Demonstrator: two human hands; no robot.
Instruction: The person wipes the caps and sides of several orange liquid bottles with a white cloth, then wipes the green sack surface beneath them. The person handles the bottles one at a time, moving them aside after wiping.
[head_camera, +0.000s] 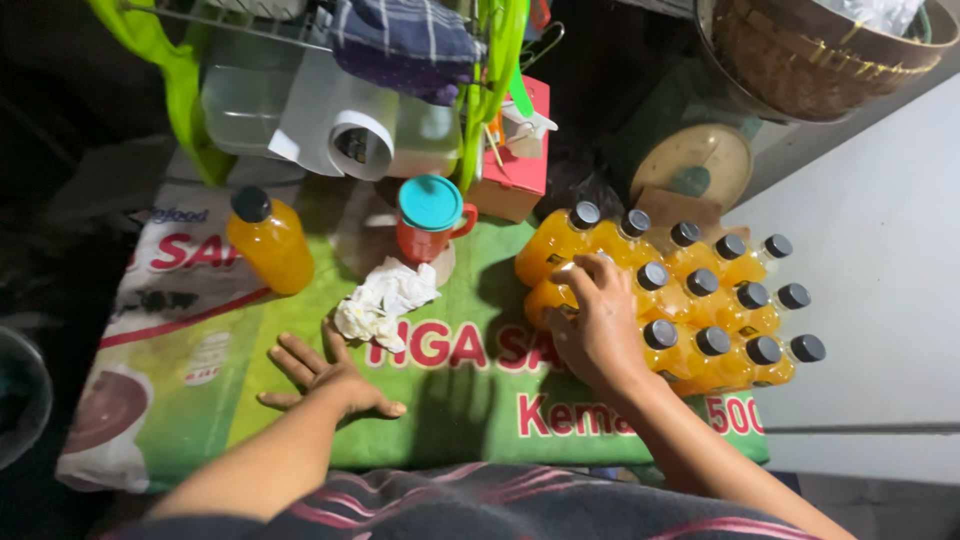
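My right hand (598, 322) is closed over the cap of an orange juice bottle (548, 298) at the near left edge of a packed cluster of several orange bottles with dark caps (720, 310). My left hand (325, 375) lies flat, fingers spread, on the green printed cover (440, 400) and holds nothing. A crumpled white cloth (382, 300) sits just beyond its fingertips. One lone orange bottle (268, 242) stands apart at the left.
A red mug with a teal lid (432, 215) stands behind the cloth. A red box (520, 160), clear plastic containers (250, 105), a paper roll (355, 140), a kitchen scale (695, 165) and a woven basket (810, 50) crowd the back. A white surface (870, 300) lies to the right.
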